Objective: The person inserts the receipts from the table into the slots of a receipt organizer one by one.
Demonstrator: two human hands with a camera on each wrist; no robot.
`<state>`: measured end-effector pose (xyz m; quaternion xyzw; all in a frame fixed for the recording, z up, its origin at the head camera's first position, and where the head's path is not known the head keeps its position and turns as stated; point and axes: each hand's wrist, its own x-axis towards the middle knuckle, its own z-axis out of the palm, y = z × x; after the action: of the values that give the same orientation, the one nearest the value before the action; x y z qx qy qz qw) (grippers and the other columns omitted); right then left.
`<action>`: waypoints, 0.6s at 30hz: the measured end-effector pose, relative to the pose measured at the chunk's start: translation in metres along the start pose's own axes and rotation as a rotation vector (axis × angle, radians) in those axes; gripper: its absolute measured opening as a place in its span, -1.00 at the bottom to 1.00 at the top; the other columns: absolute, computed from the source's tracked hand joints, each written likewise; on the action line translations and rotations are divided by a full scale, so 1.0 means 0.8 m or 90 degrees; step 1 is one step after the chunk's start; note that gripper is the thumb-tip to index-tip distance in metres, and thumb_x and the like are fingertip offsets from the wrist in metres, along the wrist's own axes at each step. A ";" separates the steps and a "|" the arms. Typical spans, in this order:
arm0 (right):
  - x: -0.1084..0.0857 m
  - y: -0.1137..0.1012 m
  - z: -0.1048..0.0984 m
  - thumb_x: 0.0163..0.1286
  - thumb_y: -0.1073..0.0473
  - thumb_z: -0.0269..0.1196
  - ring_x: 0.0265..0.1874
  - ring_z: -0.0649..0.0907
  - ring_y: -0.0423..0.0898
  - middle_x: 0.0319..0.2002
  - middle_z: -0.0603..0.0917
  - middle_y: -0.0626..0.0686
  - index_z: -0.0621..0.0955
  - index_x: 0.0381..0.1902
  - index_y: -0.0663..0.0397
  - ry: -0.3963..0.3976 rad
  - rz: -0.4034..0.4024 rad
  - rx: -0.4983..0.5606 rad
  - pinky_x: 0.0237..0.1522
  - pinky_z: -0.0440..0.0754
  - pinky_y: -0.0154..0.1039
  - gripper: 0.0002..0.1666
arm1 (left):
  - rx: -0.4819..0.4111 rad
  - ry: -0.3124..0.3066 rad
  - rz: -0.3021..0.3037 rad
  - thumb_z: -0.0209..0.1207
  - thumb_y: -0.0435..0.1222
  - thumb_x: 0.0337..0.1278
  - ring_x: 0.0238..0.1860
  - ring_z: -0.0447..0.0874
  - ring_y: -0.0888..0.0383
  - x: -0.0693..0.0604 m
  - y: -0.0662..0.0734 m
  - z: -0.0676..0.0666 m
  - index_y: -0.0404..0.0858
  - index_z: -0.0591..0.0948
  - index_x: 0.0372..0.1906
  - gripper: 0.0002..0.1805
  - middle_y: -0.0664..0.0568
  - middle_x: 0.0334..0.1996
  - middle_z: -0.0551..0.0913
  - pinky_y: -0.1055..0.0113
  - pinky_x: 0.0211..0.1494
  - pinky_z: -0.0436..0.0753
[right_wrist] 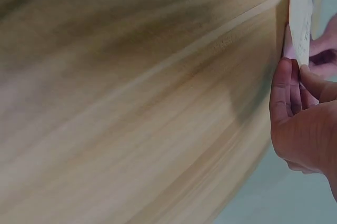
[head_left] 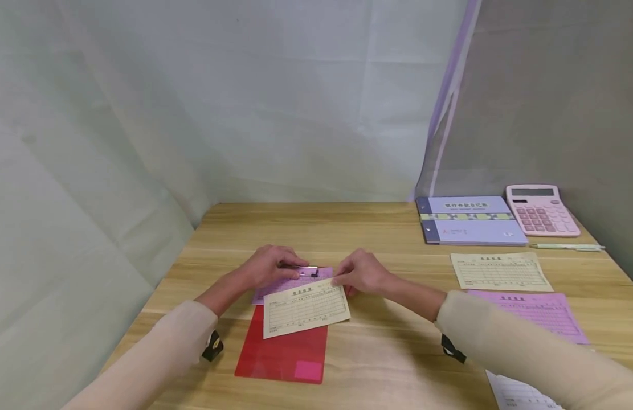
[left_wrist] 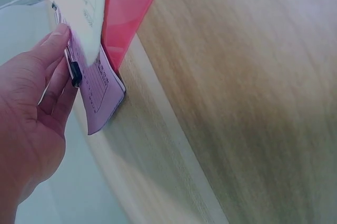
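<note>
A red clipboard (head_left: 280, 347) lies on the table with a purple printed slip (head_left: 322, 274) at its top, near the metal clip (head_left: 309, 267). My left hand (head_left: 269, 266) pinches the clip and the slip's top edge, thumb in front; the left wrist view shows the thumb on the purple slip (left_wrist: 105, 95) beside the clip's black end. A cream slip (head_left: 306, 310) lies tilted over the purple one and the board. My right hand (head_left: 364, 272) pinches its upper right corner between thumb and fingers, also visible in the right wrist view (right_wrist: 305, 124).
At the right are a cream slip (head_left: 501, 272), a purple slip (head_left: 542, 313) and a white slip (head_left: 518, 394), partly under the right sleeve. Behind them lie a blue account book (head_left: 475, 225), a pink calculator (head_left: 542, 210) and a pen (head_left: 567, 247). Cloth hangs behind the table (head_left: 316, 228).
</note>
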<state>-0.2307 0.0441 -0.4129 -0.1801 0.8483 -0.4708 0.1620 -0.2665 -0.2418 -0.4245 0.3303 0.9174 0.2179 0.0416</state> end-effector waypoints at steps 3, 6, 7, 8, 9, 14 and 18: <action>0.007 -0.003 0.005 0.37 0.38 0.46 -0.66 0.70 -0.07 -0.52 0.78 0.06 0.81 -0.33 0.28 -0.001 -0.013 -0.021 -0.49 0.72 -0.23 -0.95 | -0.003 -0.003 0.003 0.48 -0.24 0.26 -0.18 0.62 0.28 0.000 0.001 0.000 -0.07 0.80 0.18 -0.61 0.24 -0.11 0.78 0.29 -0.10 0.53; 0.012 -0.006 0.007 0.36 0.36 0.48 -0.65 0.71 -0.02 -0.55 0.77 0.06 0.82 -0.32 0.27 0.004 -0.020 -0.035 -0.49 0.73 -0.20 -0.95 | -0.010 -0.005 0.002 0.48 -0.23 0.27 -0.19 0.61 0.28 0.000 0.002 0.000 -0.07 0.80 0.19 -0.62 0.22 -0.11 0.78 0.30 -0.11 0.53; 0.014 -0.008 0.007 0.36 0.35 0.48 -0.64 0.71 -0.01 -0.55 0.76 0.06 0.82 -0.32 0.27 0.006 -0.020 -0.037 -0.48 0.73 -0.20 -0.95 | -0.012 -0.005 0.002 0.48 -0.23 0.27 -0.19 0.61 0.28 -0.001 0.002 0.000 -0.07 0.80 0.19 -0.62 0.22 -0.11 0.78 0.30 -0.11 0.53; 0.016 -0.009 0.008 0.36 0.35 0.48 -0.64 0.71 0.00 -0.56 0.76 0.06 0.82 -0.31 0.26 0.008 -0.019 -0.037 -0.48 0.73 -0.19 -0.95 | -0.013 -0.005 0.001 0.47 -0.24 0.28 -0.20 0.61 0.28 -0.001 0.003 0.000 -0.07 0.80 0.18 -0.62 0.22 -0.11 0.78 0.30 -0.11 0.53; 0.018 -0.009 0.008 0.36 0.34 0.49 -0.65 0.71 0.00 -0.56 0.76 0.05 0.82 -0.31 0.26 0.009 -0.017 -0.036 -0.48 0.73 -0.18 -0.95 | -0.012 -0.004 0.002 0.47 -0.24 0.28 -0.21 0.60 0.28 -0.001 0.003 0.000 -0.07 0.80 0.18 -0.62 0.22 -0.12 0.78 0.30 -0.11 0.53; 0.028 -0.010 0.014 0.35 0.35 0.49 -0.69 0.69 -0.05 -0.58 0.75 0.07 0.82 -0.32 0.27 0.008 -0.009 -0.026 -0.53 0.72 -0.21 -0.94 | 0.010 -0.005 0.007 0.46 -0.21 0.30 -0.25 0.58 0.28 -0.002 0.002 0.001 -0.05 0.80 0.20 -0.62 0.26 -0.14 0.77 0.30 -0.13 0.55; 0.033 -0.010 0.021 0.36 0.35 0.48 -0.71 0.67 -0.10 -0.59 0.75 0.07 0.81 -0.36 0.27 -0.005 0.008 -0.026 -0.55 0.71 -0.24 -0.92 | 0.067 -0.009 0.038 0.42 -0.19 0.36 -0.25 0.58 0.28 -0.003 0.002 0.001 -0.06 0.78 0.23 -0.63 0.24 -0.12 0.76 0.28 -0.12 0.57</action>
<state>-0.2454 0.0159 -0.4170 -0.1801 0.8582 -0.4517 0.1646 -0.2636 -0.2416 -0.4248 0.3607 0.9171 0.1682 0.0243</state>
